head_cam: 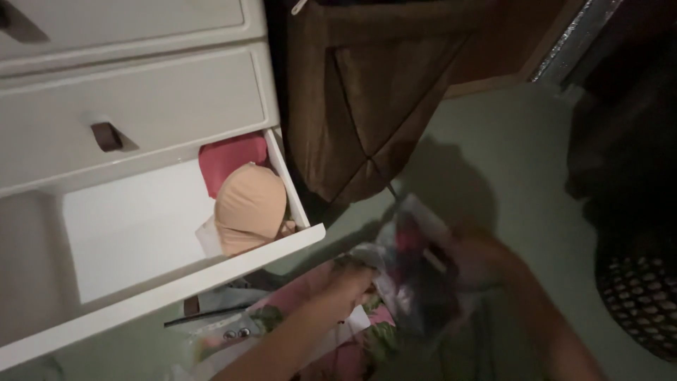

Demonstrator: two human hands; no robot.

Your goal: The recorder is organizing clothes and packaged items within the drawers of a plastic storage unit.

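Drawer at left of frame stands open, a peach bra inside; our left hand and right hand both grip a bundled plastic bag not yet put away

Clear plastic bag of dark clothes; crumpled; below open drawer

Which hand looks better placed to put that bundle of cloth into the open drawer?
The left hand, probably. It grips the bundle of cloth on the side nearest the open drawer, which lies to the person's left. The right hand holds the bundle's far side and would have to cross over.
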